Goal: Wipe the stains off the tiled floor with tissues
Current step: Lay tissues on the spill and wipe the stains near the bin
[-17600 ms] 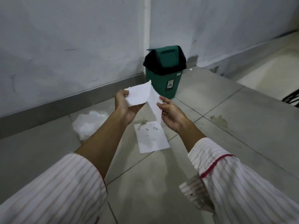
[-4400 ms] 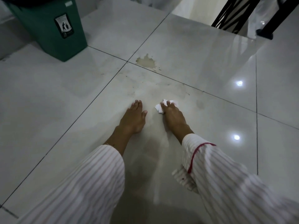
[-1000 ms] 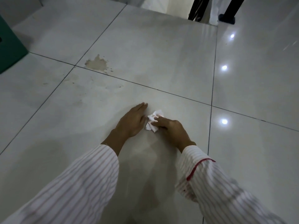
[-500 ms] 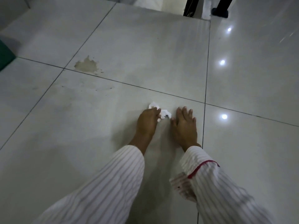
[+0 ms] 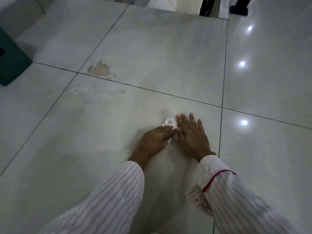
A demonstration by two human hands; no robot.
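One small crumpled white tissue [image 5: 169, 123] sits pinched under the left hand [image 5: 154, 141]; the right hand [image 5: 192, 134] lies flat beside it, touching. Soiled already, it may smear the brown splash stain [image 5: 99, 70] across the glossy grey tiled floor [image 5: 168, 56].

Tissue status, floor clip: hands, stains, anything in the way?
Left hand fingers on crumpled tissue; right hand flat on floor. Brown stain unwiped. Nothing in the way.

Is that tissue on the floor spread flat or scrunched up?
Scrunched up. The tissue is a small crumpled wad between the left hand and right hand.
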